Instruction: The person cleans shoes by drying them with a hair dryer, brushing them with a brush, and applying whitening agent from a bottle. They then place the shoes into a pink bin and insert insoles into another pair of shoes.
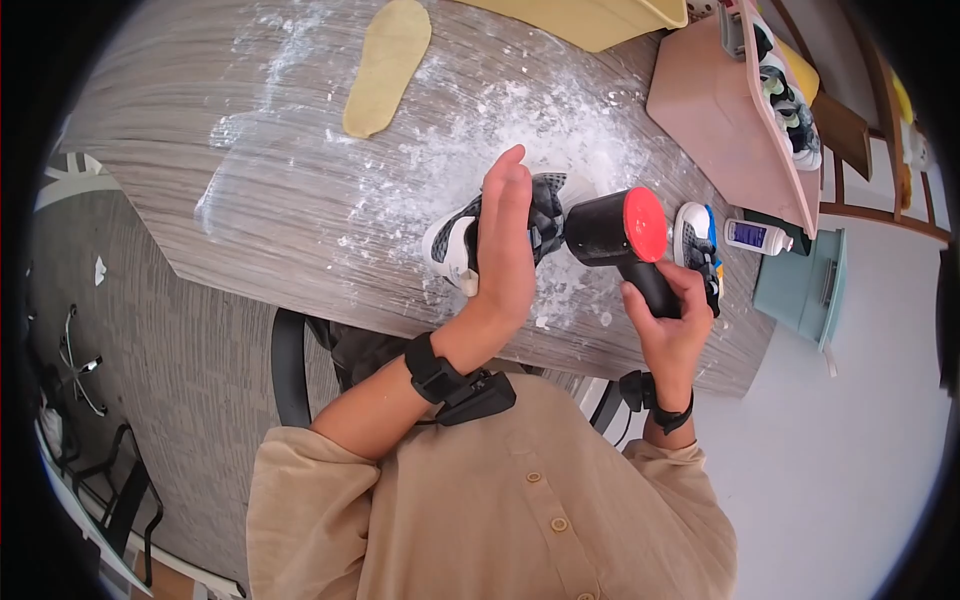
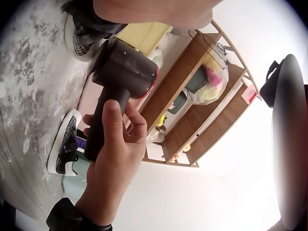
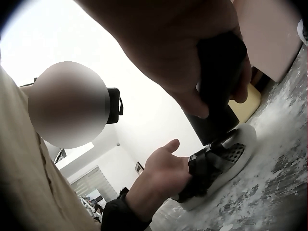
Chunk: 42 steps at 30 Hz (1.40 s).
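Note:
A black and white shoe lies on the powder-dusted table. My left hand rests across it with straight fingers; in the right wrist view this hand touches the shoe, its thumb raised and its other fingertips hidden. My right hand grips the handle of a black hair dryer with a red round end. The dryer's other end faces the shoe from close by. In the left wrist view the right hand curls round the handle of the dryer.
White powder covers much of the table around the shoe. A yellow insole lies farther back. Beyond the dryer are another shoe, a white bottle, a pink bin and a teal box. A yellow container stands at the back.

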Motion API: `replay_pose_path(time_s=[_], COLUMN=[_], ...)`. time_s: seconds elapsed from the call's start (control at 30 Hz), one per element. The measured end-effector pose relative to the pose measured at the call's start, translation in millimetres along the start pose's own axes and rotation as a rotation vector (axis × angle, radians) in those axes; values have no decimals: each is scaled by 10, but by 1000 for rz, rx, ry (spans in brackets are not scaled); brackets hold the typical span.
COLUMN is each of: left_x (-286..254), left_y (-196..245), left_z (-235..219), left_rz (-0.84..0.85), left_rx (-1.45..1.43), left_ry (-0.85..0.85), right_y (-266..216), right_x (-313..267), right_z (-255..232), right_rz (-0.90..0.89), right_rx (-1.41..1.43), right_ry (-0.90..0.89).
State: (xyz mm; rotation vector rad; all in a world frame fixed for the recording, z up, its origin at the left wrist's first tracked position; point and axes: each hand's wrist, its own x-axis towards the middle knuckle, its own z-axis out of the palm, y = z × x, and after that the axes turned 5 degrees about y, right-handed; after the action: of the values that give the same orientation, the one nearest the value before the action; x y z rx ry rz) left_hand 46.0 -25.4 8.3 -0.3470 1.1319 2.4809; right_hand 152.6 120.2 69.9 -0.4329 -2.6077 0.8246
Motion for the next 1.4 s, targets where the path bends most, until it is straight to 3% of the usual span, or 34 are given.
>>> replay_pose_path(time_s=[0.53, 0.7, 0.8, 1.13, 1.27, 1.4], left_x=[32, -77, -77, 46, 25, 48], left_y=[-10, 237, 185, 60, 102, 62], left_z=[-7, 163, 148, -7, -4, -18], left_rz=[13, -90, -23, -24, -100, -30], left_rx=[-13, -71, -32, -64, -105, -33], left_ry=[45, 76, 66, 40, 43, 69], right_y=[60, 80, 149, 350, 442, 425], right_x=[-36, -16, -11, 44, 38, 37], right_z=[29, -17, -19, 15, 36, 57], right_rz=[-117, 9, 70, 280, 302, 285], right_rx=[-99, -105, -62, 270, 325, 324], right_ry=[69, 93, 105, 74, 67, 80])
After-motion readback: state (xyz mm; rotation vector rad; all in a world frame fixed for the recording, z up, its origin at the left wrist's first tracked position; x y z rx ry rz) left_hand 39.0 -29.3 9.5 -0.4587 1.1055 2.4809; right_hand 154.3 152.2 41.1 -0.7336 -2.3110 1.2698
